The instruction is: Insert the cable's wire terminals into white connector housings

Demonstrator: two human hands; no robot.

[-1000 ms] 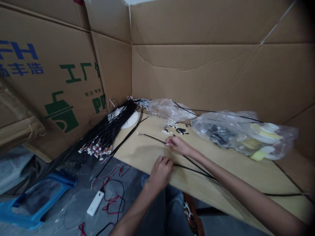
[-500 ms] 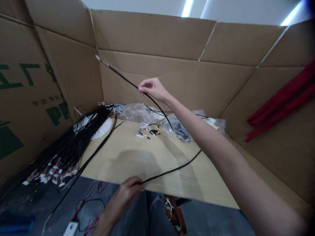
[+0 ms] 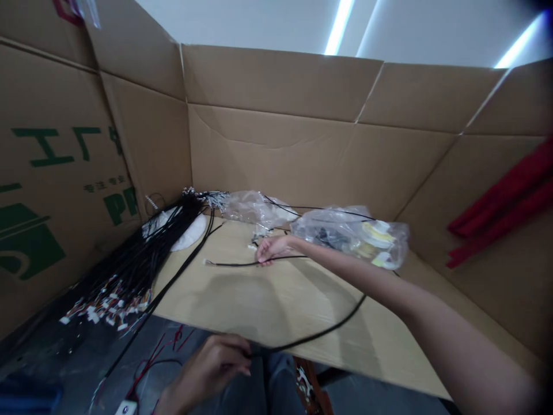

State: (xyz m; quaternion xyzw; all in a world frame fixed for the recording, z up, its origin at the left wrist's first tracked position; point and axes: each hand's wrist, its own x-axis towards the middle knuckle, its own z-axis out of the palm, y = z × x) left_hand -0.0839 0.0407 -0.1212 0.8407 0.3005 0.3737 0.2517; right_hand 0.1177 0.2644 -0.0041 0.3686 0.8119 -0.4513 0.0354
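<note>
A black cable (image 3: 319,335) loops across the board between my hands, its far bend passing behind my right forearm. My right hand (image 3: 273,249) pinches it a short way from one end, and that end (image 3: 224,264), with a pale tip, points left just over the board. By the near edge, my left hand (image 3: 221,358) is closed round another part of the same cable. Small white and dark pieces (image 3: 251,246) lie behind my right hand, which partly covers them.
A large bundle of black cables (image 3: 151,248) with white connectors lies at the left. Clear plastic bags (image 3: 337,225) sit along the cardboard wall (image 3: 276,144). Red cloth (image 3: 496,202) hangs at the right. Red wires (image 3: 149,363) and a white device (image 3: 127,407) are below the board.
My right hand has come down from in front of the back wall to the board, bringing the raised cable end with it. My left hand stays near the front edge.
</note>
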